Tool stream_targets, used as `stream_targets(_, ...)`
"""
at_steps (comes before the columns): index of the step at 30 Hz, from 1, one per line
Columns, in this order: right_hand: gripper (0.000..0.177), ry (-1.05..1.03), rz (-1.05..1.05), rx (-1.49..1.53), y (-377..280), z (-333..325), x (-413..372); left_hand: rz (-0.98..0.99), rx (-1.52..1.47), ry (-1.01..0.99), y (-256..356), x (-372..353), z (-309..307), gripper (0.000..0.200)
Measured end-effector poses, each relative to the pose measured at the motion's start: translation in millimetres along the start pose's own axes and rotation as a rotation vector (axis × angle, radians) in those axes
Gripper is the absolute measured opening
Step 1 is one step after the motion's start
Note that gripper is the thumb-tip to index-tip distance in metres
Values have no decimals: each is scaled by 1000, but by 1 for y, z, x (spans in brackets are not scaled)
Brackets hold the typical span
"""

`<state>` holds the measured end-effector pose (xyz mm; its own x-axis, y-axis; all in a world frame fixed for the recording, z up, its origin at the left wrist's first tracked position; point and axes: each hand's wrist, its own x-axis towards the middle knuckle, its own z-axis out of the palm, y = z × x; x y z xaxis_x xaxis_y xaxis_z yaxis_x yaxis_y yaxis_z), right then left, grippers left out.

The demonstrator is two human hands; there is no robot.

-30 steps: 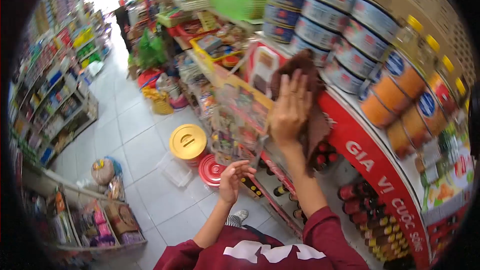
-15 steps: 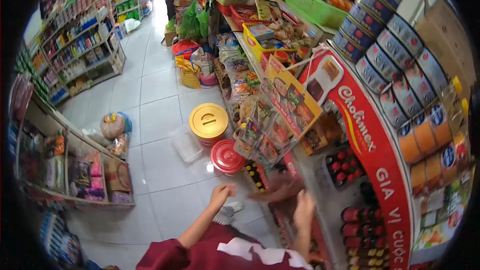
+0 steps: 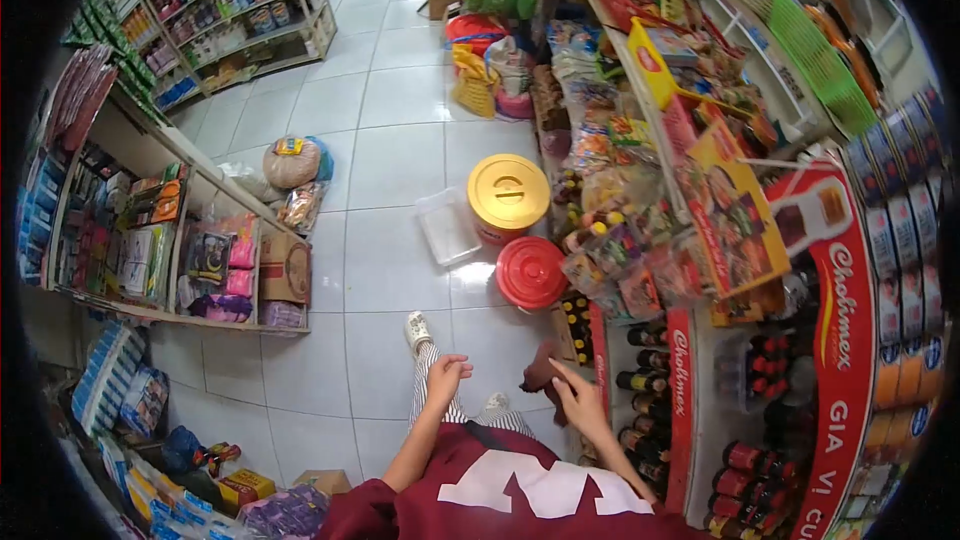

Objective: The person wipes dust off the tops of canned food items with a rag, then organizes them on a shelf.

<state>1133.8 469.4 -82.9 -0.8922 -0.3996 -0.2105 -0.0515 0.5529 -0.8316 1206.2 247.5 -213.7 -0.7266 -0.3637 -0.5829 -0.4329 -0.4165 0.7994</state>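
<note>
My right hand (image 3: 578, 398) is in front of the shelf of bottles, holding a brown cloth (image 3: 543, 368) that hangs from its fingers. The cloth is crumpled and its far end droops over the floor tiles. To the left, my left hand (image 3: 450, 378) is raised above the striped trouser leg with its fingers curled together, and nothing shows in it. Just ahead of the cloth stand a red lidded bucket (image 3: 531, 272) and a bucket with a gold lid (image 3: 508, 192). Dark bottles with yellow caps (image 3: 577, 325) stand right beside the cloth.
A shelf of sauce bottles (image 3: 645, 380) runs along the right, under a red sign (image 3: 838, 290) and hanging packets (image 3: 640, 290). A clear plastic tub (image 3: 447, 227) lies beside the buckets. On the left stand a low shelf (image 3: 200, 315) and bags (image 3: 292, 162) on the tiles.
My view has swung right and down, so the scene sits differently in it. The brown cloth, blurred and stretched between my hands before, now hangs from my right hand.
</note>
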Motion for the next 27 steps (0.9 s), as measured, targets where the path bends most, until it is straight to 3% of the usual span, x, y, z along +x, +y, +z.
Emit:
stream_targets(2,33,-14,-116,-4,-12,22,49,51,-59,89,17,15,-33,23)
stream_targets(6,35,-56,-117,80,6,92,148,19,-132,253,54,52,-116,24)
stream_targets(11,41,21,75,-89,62,164,195,40,-136,447,111,92,-233,25)
stream_targets(14,41,17,329,-171,83,182,188,61,-116,583,139,122,-298,24)
stream_targets(16,39,19,381,-202,122,198,179,85,-162,632,157,144,-328,23)
stream_targets(18,37,-1,595,-201,140,210,173,84,-194,652,172,169,-342,24)
stream_targets(19,37,-30,594,-248,138,213,170,70,-201,648,180,182,-345,25)
stream_targets(20,34,-66,786,-206,136,218,175,58,-211,640,189,198,-347,26)
stream_targets(21,30,-61,690,-213,167,231,176,-11,-187,653,198,215,-345,26)
stream_targets(22,26,-97,721,-261,163,235,186,6,-213,604,195,239,-348,26)
stream_targets(23,22,-102,837,-373,110,230,206,27,-243,554,188,269,-351,26)
stream_targets(24,18,-114,774,-357,155,249,215,48,-270,508,193,299,-350,26)
stream_targets(25,20,-132,861,-287,101,244,238,9,-138,454,217,314,-338,25)
stream_targets(27,22,-127,833,-340,131,280,282,20,-11,338,249,350,-312,24)
